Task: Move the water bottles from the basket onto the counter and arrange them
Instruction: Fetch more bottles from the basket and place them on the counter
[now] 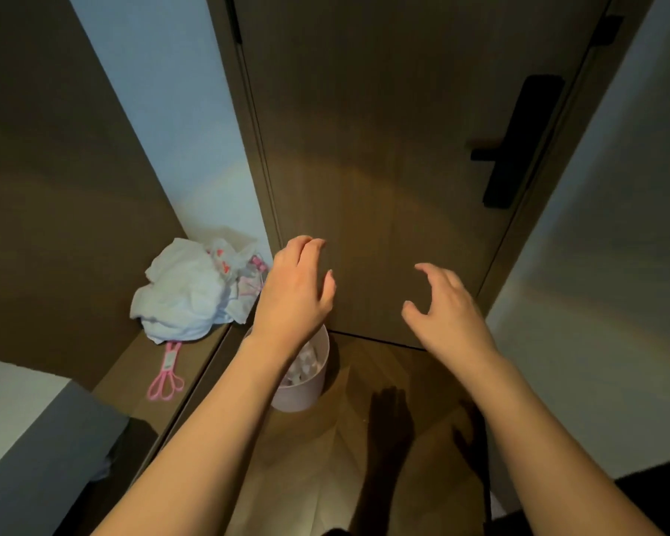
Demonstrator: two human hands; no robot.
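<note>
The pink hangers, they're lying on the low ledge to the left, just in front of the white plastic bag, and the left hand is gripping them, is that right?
Not quite. In the head view the pink hangers do lie on the ledge in front of the white plastic bag, but the left hand is empty, raised in the air above the pale bin.

No text, label or number can be read on anything here

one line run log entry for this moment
left hand: empty, open | right hand: empty, open | bottles: none visible | ahead: closed door
</note>
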